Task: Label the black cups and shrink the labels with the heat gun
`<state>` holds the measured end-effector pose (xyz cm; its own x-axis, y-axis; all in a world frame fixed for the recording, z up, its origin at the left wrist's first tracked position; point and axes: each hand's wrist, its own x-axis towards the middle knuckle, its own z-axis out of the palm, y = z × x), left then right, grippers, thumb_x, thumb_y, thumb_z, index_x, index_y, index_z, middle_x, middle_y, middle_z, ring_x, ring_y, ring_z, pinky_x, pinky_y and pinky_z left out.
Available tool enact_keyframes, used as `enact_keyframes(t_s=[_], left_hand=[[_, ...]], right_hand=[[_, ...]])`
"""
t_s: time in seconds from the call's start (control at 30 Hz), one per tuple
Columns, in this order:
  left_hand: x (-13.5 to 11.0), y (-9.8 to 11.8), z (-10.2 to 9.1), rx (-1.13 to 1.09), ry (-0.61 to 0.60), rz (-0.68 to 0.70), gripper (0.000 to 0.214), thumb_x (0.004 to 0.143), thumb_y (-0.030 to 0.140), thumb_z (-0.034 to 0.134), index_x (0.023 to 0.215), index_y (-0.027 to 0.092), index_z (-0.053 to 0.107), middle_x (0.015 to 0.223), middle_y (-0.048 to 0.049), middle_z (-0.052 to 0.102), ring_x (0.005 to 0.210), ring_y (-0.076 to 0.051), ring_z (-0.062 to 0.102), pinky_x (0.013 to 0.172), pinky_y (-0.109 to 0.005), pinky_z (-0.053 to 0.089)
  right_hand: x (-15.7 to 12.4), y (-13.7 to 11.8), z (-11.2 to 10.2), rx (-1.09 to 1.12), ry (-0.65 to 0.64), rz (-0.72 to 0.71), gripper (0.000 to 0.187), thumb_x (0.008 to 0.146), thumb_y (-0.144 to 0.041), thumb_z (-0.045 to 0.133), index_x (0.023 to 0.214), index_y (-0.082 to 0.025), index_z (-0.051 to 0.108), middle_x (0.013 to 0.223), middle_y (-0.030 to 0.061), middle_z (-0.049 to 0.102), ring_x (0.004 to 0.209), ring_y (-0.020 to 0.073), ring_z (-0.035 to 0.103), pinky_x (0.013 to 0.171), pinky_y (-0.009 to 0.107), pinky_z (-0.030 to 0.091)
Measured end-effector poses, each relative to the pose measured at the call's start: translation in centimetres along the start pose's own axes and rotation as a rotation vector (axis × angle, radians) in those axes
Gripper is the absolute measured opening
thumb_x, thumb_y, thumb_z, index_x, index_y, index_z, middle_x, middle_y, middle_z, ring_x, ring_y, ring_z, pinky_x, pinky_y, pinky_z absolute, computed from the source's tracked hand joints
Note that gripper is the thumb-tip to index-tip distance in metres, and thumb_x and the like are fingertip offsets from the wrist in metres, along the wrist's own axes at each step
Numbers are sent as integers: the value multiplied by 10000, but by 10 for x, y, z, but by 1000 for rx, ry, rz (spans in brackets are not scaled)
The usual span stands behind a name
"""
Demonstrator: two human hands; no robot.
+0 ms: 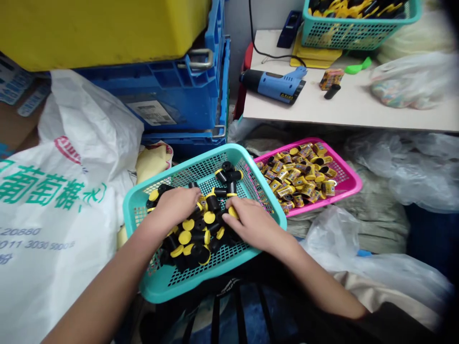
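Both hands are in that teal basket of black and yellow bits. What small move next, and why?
Probably curl the right hand round the yellow-capped piece at its fingertips and lift it clear. It and the left hand lie palm-down on the heap in the teal basket; neither visibly grips a piece.

Surroundings. Left: a white sack (pixel 53 200) printed in green and red, lying against stacked blue crates (pixel 172 81) that carry a yellow crate (pixel 100 28). Centre right: a pink basket (pixel 349 177) filled with yellow labelled pieces (pixel 299 174), resting on crumpled plastic bags (pixel 405 167). Above: a pale tabletop (pixel 351 107) bearing a blue power tool (pixel 278 85), a black cable (pixel 256 48), one labelled piece (pixel 330 78) just beside a black cylinder (pixel 332 91), a green scrap (pixel 356 67), a clear bag (pixel 409 81), and a mesh basket (pixel 344 33) set on a yellow tray (pixel 313 56).
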<state>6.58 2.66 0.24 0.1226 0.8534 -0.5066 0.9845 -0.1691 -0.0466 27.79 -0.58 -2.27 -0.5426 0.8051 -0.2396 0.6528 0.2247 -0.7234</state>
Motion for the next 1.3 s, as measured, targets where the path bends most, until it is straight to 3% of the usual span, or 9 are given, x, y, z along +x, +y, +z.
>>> enact_keyframes(t_s=[0.13,0.27,0.33,0.47,0.67,0.93,1.07,1.2,1.3], left_hand=[[9,5,-2,160,-6,97,316,866,245,550,1151,246,685,1018,-136,748,897,-327,707,648,-341,478],[10,13,11,251,25,216,351,905,82,441,1149,147,685,736,-135,726,734,-288,696,645,-354,441],[9,13,19,260,33,241,351,915,73,427,1156,113,679,774,-152,718,793,-296,680,696,-382,432],[5,6,37,235,151,186,335,933,162,464,1177,200,691,986,-152,676,997,-333,592,742,-410,396],[8,-2,50,93,222,103,267,909,238,505,892,201,769,911,-121,626,948,-297,551,749,-396,403],[-12,-16,15,-741,628,-202,193,801,362,598,850,194,678,852,-36,646,757,-174,595,701,-309,490],[-54,-3,11,-1046,466,-197,235,749,366,680,900,191,636,725,-5,639,665,-150,600,615,-266,465],[-80,14,25,-1382,304,-209,499,719,356,725,1162,199,556,690,34,621,604,-126,590,566,-235,445],[-84,19,37,-1542,303,-216,569,690,349,744,1191,182,531,683,36,627,613,-126,599,603,-242,464]], right_hand=[[6,12,0,70,60,106,242,969,-348,519,1152,-195,479,1059,63,626,987,242,597,838,341,414],[8,16,5,84,102,90,255,955,-389,532,1134,-214,485,1065,46,633,1005,248,600,834,333,401],[8,17,5,93,105,74,248,955,-393,527,1124,-216,486,1055,38,635,993,242,602,823,325,397],[10,18,3,119,110,56,229,960,-389,512,1102,-212,485,1029,29,633,970,230,601,818,318,390],[9,21,2,186,125,44,223,949,-397,509,1062,-205,493,992,20,630,943,216,599,805,312,381],[5,27,1,387,299,25,283,911,-419,504,1087,-198,525,913,14,593,756,150,540,689,267,387],[5,21,-6,568,266,-67,217,844,-262,431,999,-173,554,936,26,593,849,148,547,756,261,407],[8,3,-8,679,71,-49,300,901,-413,452,957,-163,608,783,13,591,741,137,541,678,248,403],[13,-12,0,621,-35,-4,356,841,-489,592,978,-165,651,788,11,613,707,137,551,654,251,410]])
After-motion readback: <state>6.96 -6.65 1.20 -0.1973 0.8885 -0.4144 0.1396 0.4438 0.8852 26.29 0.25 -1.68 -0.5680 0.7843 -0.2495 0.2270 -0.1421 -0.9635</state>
